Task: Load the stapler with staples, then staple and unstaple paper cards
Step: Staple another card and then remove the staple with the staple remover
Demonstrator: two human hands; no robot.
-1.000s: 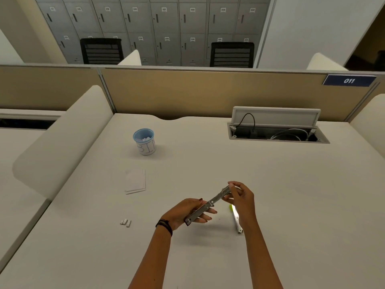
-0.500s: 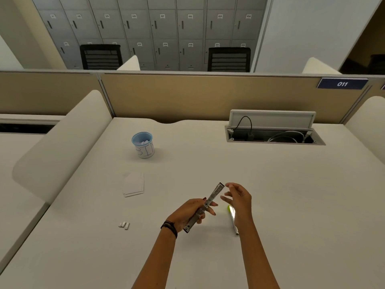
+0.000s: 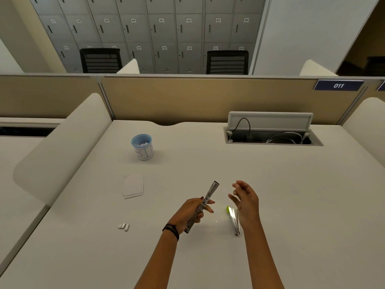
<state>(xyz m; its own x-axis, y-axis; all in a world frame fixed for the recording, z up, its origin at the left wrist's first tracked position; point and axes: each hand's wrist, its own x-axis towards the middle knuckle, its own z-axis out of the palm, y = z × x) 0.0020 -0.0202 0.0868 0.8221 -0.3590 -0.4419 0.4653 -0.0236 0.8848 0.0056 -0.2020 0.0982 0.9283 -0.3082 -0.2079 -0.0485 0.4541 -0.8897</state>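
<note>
My left hand point(image 3: 190, 211) grips a long metal stapler part point(image 3: 205, 202) near its lower half, its far end pointing up and away. My right hand point(image 3: 246, 198) hovers just right of it with loosely bent fingers, holding nothing. Below my right hand a second stapler piece point(image 3: 234, 220) with a green tip lies on the white desk point(image 3: 291, 195). A small stack of white paper cards point(image 3: 134, 186) lies to the left. Small white staple strips point(image 3: 124, 226) lie near the front left.
A blue-rimmed paper cup point(image 3: 143, 146) marked as a bin stands behind the cards. An open cable hatch point(image 3: 270, 130) with wires sits at the back right. Beige partitions close the back, and white rounded dividers stand on both sides.
My right hand let go of the metal part's far end and drew back to the right. My left hand tilted the part more upright. The camera dipped slightly.
</note>
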